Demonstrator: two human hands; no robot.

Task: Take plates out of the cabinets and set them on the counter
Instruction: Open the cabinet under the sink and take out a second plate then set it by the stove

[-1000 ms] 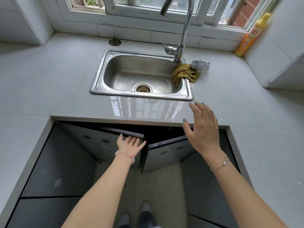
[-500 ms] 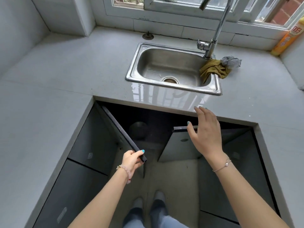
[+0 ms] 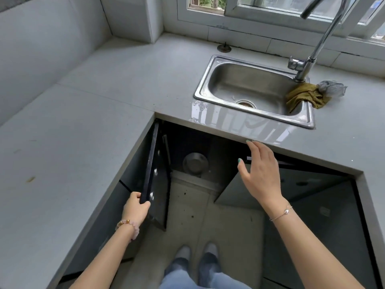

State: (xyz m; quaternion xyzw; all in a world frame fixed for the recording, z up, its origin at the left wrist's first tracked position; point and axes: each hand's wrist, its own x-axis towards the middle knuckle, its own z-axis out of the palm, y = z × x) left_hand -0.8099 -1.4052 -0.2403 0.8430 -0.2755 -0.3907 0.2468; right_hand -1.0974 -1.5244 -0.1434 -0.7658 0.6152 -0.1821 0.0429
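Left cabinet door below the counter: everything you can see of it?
The left cabinet door is a flat, dark, glossy panel with pale reflections on the visible face. It stands wide open and upright, hinged under the counter corner. The left hand grips its top free corner, fingers curled over the edge. No handle shows.

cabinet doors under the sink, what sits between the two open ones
A round grey metal vessel, inside the dark cabinet opening; the head view shows it.
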